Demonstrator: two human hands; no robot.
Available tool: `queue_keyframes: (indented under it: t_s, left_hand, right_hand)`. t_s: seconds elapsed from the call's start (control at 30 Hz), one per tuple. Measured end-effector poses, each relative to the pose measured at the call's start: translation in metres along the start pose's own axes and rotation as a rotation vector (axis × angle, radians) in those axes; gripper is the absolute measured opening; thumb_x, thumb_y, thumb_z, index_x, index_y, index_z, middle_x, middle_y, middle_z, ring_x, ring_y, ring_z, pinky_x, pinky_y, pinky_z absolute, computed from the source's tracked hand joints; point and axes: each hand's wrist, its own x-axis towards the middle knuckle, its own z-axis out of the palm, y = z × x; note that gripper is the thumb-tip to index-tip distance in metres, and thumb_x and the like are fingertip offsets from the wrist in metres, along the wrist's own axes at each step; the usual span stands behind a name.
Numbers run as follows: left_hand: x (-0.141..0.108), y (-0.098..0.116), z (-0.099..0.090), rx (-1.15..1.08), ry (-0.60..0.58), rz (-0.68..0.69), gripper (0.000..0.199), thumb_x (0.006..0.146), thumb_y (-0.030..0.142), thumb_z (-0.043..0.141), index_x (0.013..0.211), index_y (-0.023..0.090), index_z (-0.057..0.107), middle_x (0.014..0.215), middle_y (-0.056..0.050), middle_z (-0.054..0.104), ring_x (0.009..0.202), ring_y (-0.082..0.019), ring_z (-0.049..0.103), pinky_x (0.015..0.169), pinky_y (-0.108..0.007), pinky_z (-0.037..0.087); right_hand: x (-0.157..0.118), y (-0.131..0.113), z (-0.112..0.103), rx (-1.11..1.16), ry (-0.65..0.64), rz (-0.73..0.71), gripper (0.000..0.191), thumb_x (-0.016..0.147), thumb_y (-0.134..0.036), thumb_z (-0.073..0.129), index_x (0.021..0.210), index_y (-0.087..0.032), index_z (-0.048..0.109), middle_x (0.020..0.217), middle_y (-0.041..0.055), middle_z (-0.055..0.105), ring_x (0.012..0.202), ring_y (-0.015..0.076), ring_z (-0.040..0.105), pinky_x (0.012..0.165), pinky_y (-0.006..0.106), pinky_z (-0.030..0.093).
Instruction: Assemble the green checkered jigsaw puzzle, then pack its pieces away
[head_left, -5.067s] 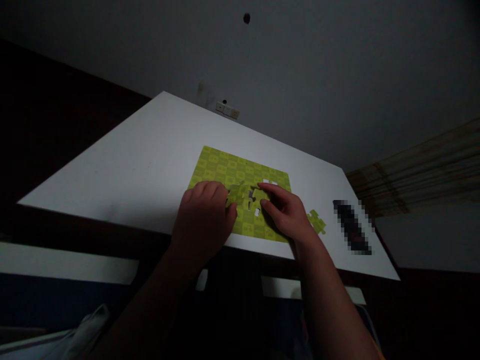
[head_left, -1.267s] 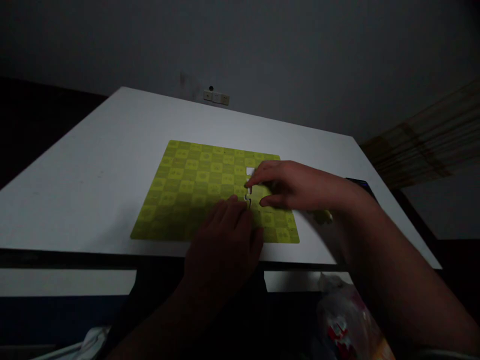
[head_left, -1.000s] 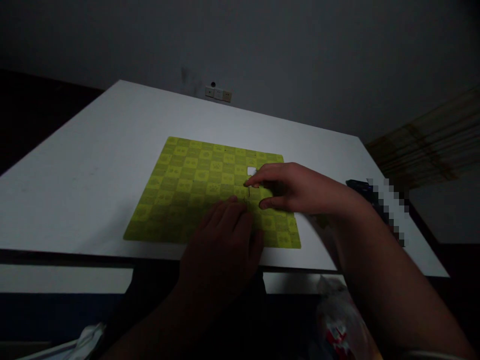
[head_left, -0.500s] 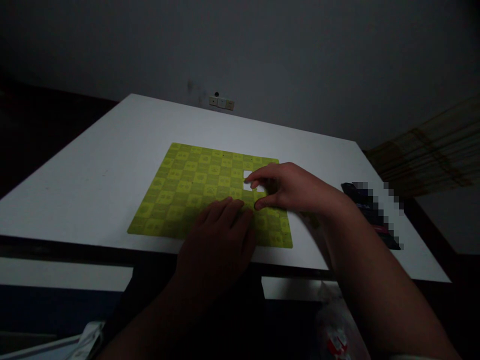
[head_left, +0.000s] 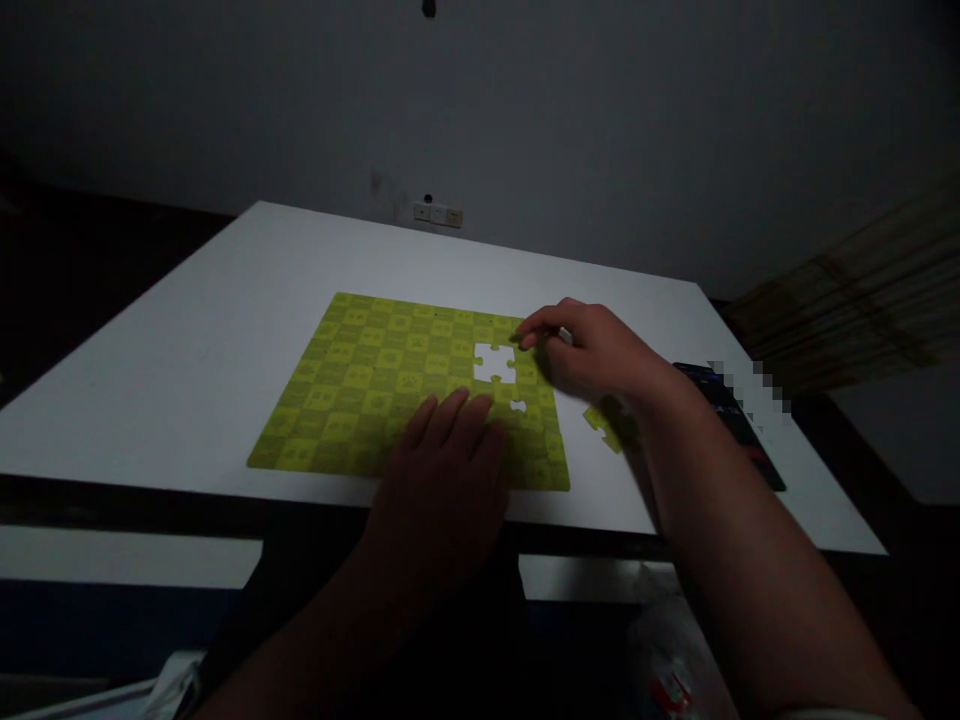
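Note:
A yellow-green checkered jigsaw puzzle [head_left: 375,385] lies flat on the white table [head_left: 187,370]. Its upper right part has a piece-shaped gap [head_left: 493,362] where white tabletop shows, and a smaller white notch [head_left: 517,405] sits just below. My left hand [head_left: 446,470] rests with spread fingers on the puzzle's lower part, holding nothing. My right hand [head_left: 592,350] hovers at the puzzle's upper right edge, fingertips near the gap, with nothing visible in it. A loose puzzle piece [head_left: 604,425] lies on the table just right of the puzzle, partly under my right wrist's shadow.
A dark flat object, partly pixelated [head_left: 731,425], lies near the table's right edge. A wall socket panel [head_left: 437,214] sits behind the table. A plastic bag [head_left: 667,660] is below the front edge, with a striped blind [head_left: 840,310] at right.
My right hand has moved up and right off the puzzle, uncovering the gap and the loose piece. My left hand stays on the puzzle. The view has shifted slightly.

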Motion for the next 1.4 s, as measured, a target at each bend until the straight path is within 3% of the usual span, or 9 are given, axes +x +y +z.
queue_keyframes:
  t_s: [0.13, 0.27, 0.4, 0.57, 0.7, 0.93, 1.2, 1.3, 1.4]
  left_hand:
    - [0.005, 0.016, 0.014, 0.002, -0.045, 0.051, 0.061, 0.114, 0.03, 0.068, 0.173, 0.019, 0.061, 0.189, -0.023, 0.062, 0.182, -0.043, 0.054, 0.148, -0.07, 0.048]
    - [0.01, 0.02, 0.025, 0.039, -0.102, 0.011, 0.066, 0.118, 0.037, 0.065, 0.178, 0.01, 0.058, 0.189, -0.028, 0.062, 0.181, -0.043, 0.056, 0.148, -0.068, 0.047]
    - [0.012, 0.02, 0.025, 0.064, -0.117, 0.004, 0.067, 0.12, 0.04, 0.061, 0.177, 0.005, 0.06, 0.189, -0.03, 0.061, 0.182, -0.044, 0.054, 0.149, -0.066, 0.045]
    - [0.013, 0.022, 0.019, 0.066, -0.111, -0.013, 0.065, 0.121, 0.04, 0.06, 0.175, 0.004, 0.063, 0.188, -0.03, 0.062, 0.18, -0.044, 0.056, 0.148, -0.064, 0.045]
    - [0.013, 0.023, 0.016, 0.062, -0.059, -0.008, 0.058, 0.119, 0.038, 0.067, 0.165, 0.002, 0.07, 0.172, -0.031, 0.073, 0.167, -0.043, 0.068, 0.142, -0.059, 0.052]
    - [0.009, 0.018, 0.024, 0.051, 0.0, 0.03, 0.017, 0.116, 0.025, 0.07, 0.119, 0.017, 0.085, 0.126, -0.016, 0.085, 0.125, -0.034, 0.078, 0.112, -0.047, 0.066]
    - [0.006, 0.014, 0.034, 0.053, 0.064, 0.07, 0.017, 0.112, 0.016, 0.07, 0.105, 0.024, 0.084, 0.108, -0.012, 0.084, 0.112, -0.032, 0.078, 0.101, -0.045, 0.065]
    - [0.006, 0.013, 0.036, 0.063, 0.068, 0.085, 0.017, 0.111, 0.016, 0.071, 0.106, 0.023, 0.086, 0.107, -0.013, 0.084, 0.113, -0.033, 0.078, 0.102, -0.046, 0.065]
    - [0.007, 0.012, 0.038, 0.078, 0.072, 0.098, 0.015, 0.11, 0.017, 0.072, 0.108, 0.021, 0.086, 0.106, -0.013, 0.084, 0.114, -0.033, 0.079, 0.103, -0.046, 0.065]
  right_hand:
    - [0.001, 0.011, -0.007, -0.066, 0.024, 0.021, 0.032, 0.094, -0.024, 0.073, 0.114, -0.03, 0.098, 0.11, 0.0054, 0.095, 0.104, 0.0333, 0.084, 0.103, 0.052, 0.069]
    - [-0.011, 0.011, -0.023, -0.087, 0.02, 0.122, 0.022, 0.09, -0.024, 0.081, 0.106, -0.029, 0.095, 0.1, 0.0087, 0.093, 0.095, 0.0344, 0.083, 0.095, 0.05, 0.067]
    - [-0.049, -0.001, -0.029, -0.193, -0.064, 0.267, 0.01, 0.092, -0.034, 0.087, 0.098, -0.027, 0.09, 0.096, 0.0123, 0.09, 0.087, 0.0339, 0.082, 0.09, 0.05, 0.065]
    - [-0.111, -0.01, -0.014, -0.332, 0.04, 0.283, 0.037, 0.093, -0.062, 0.093, 0.088, -0.028, 0.08, 0.099, 0.0146, 0.084, 0.092, 0.0359, 0.08, 0.093, 0.055, 0.068]
    - [-0.133, -0.004, -0.001, -0.374, 0.08, 0.34, 0.032, 0.09, -0.054, 0.096, 0.095, -0.025, 0.082, 0.112, 0.0197, 0.086, 0.109, 0.0403, 0.084, 0.104, 0.055, 0.068]
    - [-0.121, 0.004, 0.004, -0.143, 0.094, 0.469, 0.033, 0.079, -0.028, 0.095, 0.107, -0.028, 0.078, 0.11, 0.009, 0.087, 0.102, 0.0304, 0.082, 0.097, 0.042, 0.064]
    - [-0.105, -0.004, 0.005, 0.043, 0.185, 0.304, 0.051, 0.081, -0.02, 0.077, 0.131, -0.029, 0.083, 0.123, 0.0094, 0.085, 0.111, 0.0313, 0.081, 0.104, 0.046, 0.066]
    - [-0.089, -0.019, 0.016, 0.132, 0.219, 0.276, 0.041, 0.086, -0.024, 0.07, 0.123, -0.027, 0.087, 0.127, 0.0105, 0.087, 0.111, 0.0305, 0.081, 0.103, 0.044, 0.067]
    - [-0.07, -0.034, 0.031, 0.159, 0.137, 0.33, 0.026, 0.097, -0.029, 0.064, 0.105, -0.025, 0.088, 0.101, 0.0093, 0.086, 0.098, 0.03, 0.081, 0.091, 0.041, 0.067]
